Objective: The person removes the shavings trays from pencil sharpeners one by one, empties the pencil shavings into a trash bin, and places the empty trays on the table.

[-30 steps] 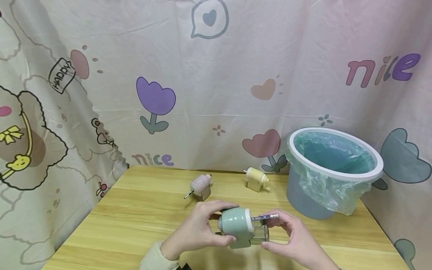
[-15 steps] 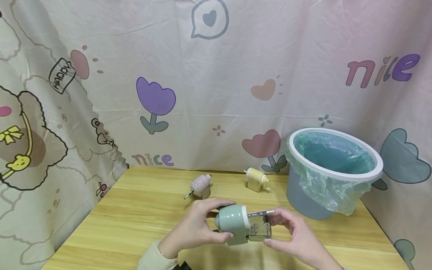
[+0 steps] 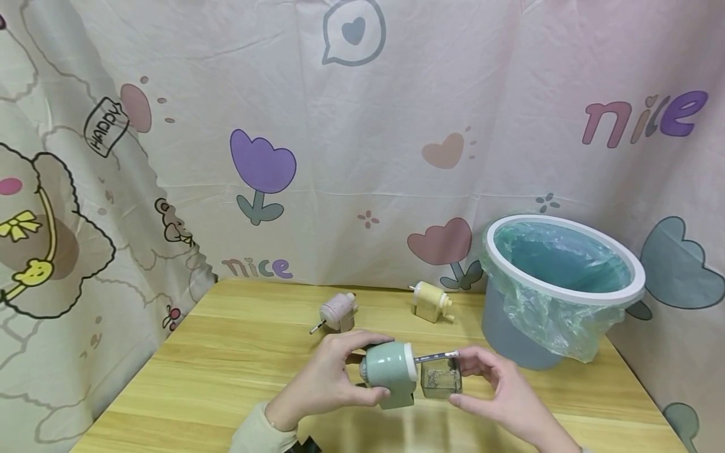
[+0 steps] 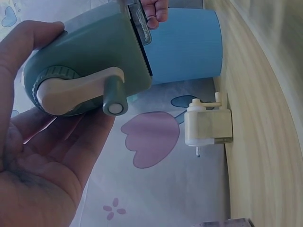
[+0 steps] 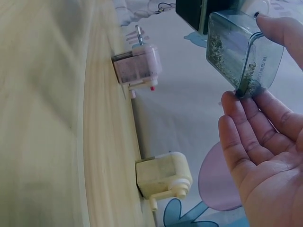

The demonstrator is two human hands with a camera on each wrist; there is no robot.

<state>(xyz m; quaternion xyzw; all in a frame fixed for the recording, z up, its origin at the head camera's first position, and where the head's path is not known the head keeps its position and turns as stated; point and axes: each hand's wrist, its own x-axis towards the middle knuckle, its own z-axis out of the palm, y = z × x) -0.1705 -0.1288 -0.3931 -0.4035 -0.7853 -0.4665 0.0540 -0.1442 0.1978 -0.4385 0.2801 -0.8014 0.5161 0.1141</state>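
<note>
The shavings drawer [image 3: 442, 380] has just come clear of the green sharpener [image 3: 387, 366], both above the desk [image 3: 198, 365]; left fingers [image 3: 359, 340] grip the sharpener, right fingers [image 3: 480, 358] pinch the drawer. Extraction appears complete.

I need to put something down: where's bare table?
The pale wooden table is bare at left, between the patterned cloth curtain and left hand, and between the pink plastic sharpener and yellow plastic sharpener. Crowded: back right, at the round grey plastic bin, and front centre, under the held rounded green plastic sharpener.
</note>
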